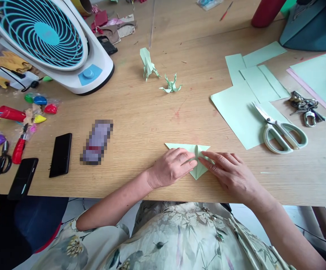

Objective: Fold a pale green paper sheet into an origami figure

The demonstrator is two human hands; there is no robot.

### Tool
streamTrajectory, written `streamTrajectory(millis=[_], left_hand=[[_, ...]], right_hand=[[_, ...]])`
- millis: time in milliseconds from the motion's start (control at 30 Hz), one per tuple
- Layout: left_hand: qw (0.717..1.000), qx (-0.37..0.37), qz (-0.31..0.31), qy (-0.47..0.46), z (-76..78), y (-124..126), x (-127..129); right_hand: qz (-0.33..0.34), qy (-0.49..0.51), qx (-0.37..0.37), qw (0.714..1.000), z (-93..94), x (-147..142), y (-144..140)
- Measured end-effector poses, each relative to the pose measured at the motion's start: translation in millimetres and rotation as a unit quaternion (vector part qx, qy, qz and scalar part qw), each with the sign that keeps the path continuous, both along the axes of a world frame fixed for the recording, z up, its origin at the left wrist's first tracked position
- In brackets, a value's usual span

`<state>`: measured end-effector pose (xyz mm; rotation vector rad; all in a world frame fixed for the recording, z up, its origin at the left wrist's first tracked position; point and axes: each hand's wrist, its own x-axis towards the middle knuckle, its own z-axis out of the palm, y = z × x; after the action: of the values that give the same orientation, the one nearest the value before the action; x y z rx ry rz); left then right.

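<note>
table (140, 123): pale wood-grain top, smooth, matt, a faint red smear near the middle
folded paper (198, 170): thin pale green paper, matt, with sharp creases, pressed flat under the left hand (172, 167) and right hand (230, 173)
paper sheets (236, 108): same matt green paper, flat and uncreased
scissors (281, 129): bright metal blades, smooth pale green plastic handles
fan (53, 41): glossy white plastic casing, teal plastic grille
phones (60, 154): black, glossy, smooth
keys (306, 107): dull grey metal
blouse (180, 236): soft printed cloth with a slight sheen
</note>
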<state>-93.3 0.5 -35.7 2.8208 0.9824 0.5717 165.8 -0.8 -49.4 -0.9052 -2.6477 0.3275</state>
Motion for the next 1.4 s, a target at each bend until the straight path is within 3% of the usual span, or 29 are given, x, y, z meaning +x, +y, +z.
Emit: streamTrajectory(millis=[267, 1400], left_hand=[[0.996, -0.017, -0.059, -0.058, -3.9, -18.8, -3.4], [0.998, 0.000, -0.062, -0.019, -5.1, -23.1, -4.9]], right_hand=[[0.008, 0.007, -0.004, 1.000, 0.0, 1.1, 0.2], [0.022, 0.001, 0.010, 1.000, 1.5, 0.1, 0.5]])
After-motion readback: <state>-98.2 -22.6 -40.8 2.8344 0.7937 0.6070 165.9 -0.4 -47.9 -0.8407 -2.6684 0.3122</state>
